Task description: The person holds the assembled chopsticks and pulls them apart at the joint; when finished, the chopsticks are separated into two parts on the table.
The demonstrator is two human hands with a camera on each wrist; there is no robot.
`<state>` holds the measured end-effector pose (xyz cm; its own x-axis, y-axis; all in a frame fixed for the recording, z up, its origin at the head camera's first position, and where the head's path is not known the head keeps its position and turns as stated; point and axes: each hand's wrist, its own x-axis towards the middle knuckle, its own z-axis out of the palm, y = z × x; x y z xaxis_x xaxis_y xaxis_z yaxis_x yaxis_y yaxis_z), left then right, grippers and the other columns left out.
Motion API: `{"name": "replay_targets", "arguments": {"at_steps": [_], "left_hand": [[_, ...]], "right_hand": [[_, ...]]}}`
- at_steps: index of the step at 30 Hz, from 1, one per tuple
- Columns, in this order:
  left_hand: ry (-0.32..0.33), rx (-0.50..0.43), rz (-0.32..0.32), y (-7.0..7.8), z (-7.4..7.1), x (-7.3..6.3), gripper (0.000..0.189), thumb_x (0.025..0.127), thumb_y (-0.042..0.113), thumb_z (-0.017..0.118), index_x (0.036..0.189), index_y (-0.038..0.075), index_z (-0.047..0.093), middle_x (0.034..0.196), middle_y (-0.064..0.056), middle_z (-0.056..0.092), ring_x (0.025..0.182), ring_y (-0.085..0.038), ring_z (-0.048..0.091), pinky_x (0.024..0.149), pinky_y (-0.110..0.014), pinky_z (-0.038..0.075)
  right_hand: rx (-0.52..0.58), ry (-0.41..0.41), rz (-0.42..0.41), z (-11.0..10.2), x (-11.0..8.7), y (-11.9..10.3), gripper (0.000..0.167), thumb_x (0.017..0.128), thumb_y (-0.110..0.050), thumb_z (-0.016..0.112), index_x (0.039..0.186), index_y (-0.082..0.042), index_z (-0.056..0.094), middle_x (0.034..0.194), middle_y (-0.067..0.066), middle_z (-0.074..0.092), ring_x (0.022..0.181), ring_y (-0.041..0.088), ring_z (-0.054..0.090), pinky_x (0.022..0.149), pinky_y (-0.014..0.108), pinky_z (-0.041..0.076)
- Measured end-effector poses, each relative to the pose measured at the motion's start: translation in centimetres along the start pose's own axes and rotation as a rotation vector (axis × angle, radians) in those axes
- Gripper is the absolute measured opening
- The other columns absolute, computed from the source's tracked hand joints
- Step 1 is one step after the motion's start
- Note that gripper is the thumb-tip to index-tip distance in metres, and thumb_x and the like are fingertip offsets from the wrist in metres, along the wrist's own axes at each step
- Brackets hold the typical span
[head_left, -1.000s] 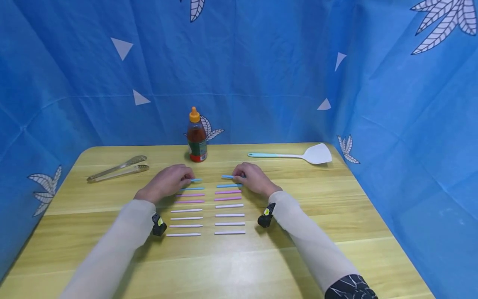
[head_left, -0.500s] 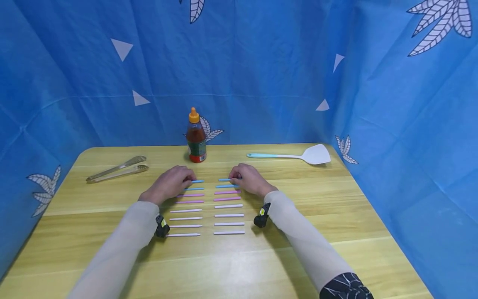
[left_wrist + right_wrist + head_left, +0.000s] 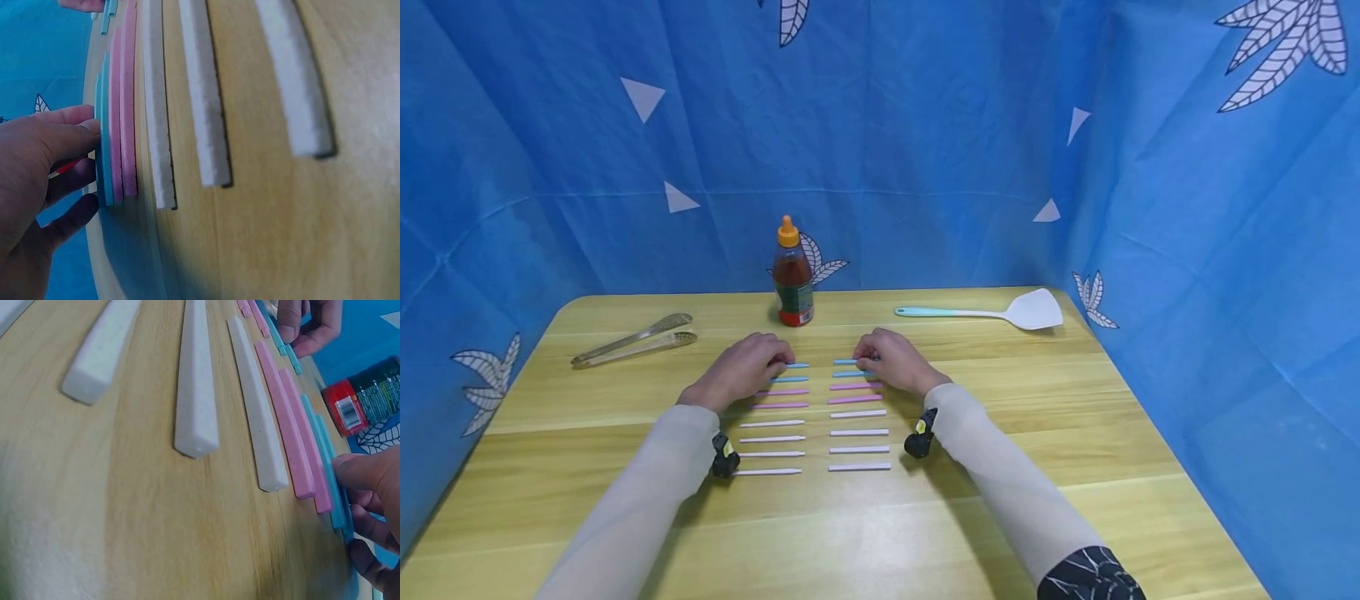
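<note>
Two columns of slim chalk-like sticks lie across the table, white (image 3: pixel 859 432) nearest, then pink (image 3: pixel 856 399), then blue. My left hand (image 3: pixel 741 367) pinches the farthest blue stick (image 3: pixel 802 365) of the left column, thumb on its near side in the left wrist view. My right hand (image 3: pixel 895 362) pinches the farthest blue stick (image 3: pixel 844 362) of the right column, with the thumb (image 3: pixel 350 472) beside it in the right wrist view. Each hand has a second blue stick close in front, on the left (image 3: pixel 792 379) and on the right (image 3: pixel 850 374). The left column's sticks have narrowed tips.
Behind the left column stands a sauce bottle (image 3: pixel 793 283) with an orange cap. Metal tongs (image 3: pixel 636 340) lie at the left, and a white spatula (image 3: pixel 1033 310) lies at the back right. A blue patterned cloth (image 3: pixel 925 167) hangs around the wooden table (image 3: pixel 865 542).
My right hand has moved left with its blue stick, bringing it in line with the stick below. My left hand has shifted slightly right with its stick, then stayed still.
</note>
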<state>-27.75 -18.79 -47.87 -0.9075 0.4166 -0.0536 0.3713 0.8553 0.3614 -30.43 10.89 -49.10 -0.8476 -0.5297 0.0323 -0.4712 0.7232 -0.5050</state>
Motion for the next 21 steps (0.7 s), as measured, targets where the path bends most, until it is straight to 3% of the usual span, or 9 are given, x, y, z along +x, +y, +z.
{"name": "replay_targets", "arguments": {"at_steps": [6,11,16,21], "left_hand": [[0.004,0.001,-0.014,0.0,-0.1,0.0,0.015,0.110,0.014,0.067,0.121,0.014,0.077,0.117,-0.005,0.073,0.120,-0.029,0.066,0.110,-0.053,0.054],[0.015,-0.038,-0.028,-0.5,0.0,-0.4,0.017,0.111,0.019,0.066,0.125,0.015,0.075,0.122,-0.005,0.073,0.122,-0.028,0.066,0.110,-0.054,0.054],[0.063,-0.116,-0.042,-1.4,-0.8,-2.0,0.025,0.113,0.024,0.063,0.133,0.013,0.073,0.126,-0.008,0.073,0.119,-0.029,0.067,0.104,-0.055,0.056],[0.174,-0.129,-0.037,-2.2,-2.3,-4.3,0.028,0.114,0.023,0.060,0.134,0.008,0.073,0.130,-0.014,0.072,0.121,-0.036,0.066,0.102,-0.059,0.054]], "right_hand": [[0.026,-0.002,-0.005,-0.1,0.1,0.2,0.011,0.107,-0.020,0.073,0.113,-0.013,0.078,0.107,0.003,0.070,0.099,0.017,0.065,0.094,0.040,0.057],[0.096,0.043,-0.004,-0.3,-0.4,1.3,0.015,0.110,-0.023,0.068,0.116,-0.014,0.078,0.108,0.002,0.071,0.093,0.017,0.061,0.086,0.038,0.054],[0.149,0.135,0.041,-1.4,-1.8,2.8,0.021,0.112,-0.022,0.063,0.121,-0.011,0.078,0.112,0.005,0.073,0.093,0.018,0.062,0.085,0.039,0.053],[0.192,0.250,0.107,-3.2,-3.7,4.6,0.023,0.113,-0.021,0.062,0.125,-0.008,0.076,0.117,0.008,0.075,0.103,0.025,0.067,0.089,0.043,0.055]]}}
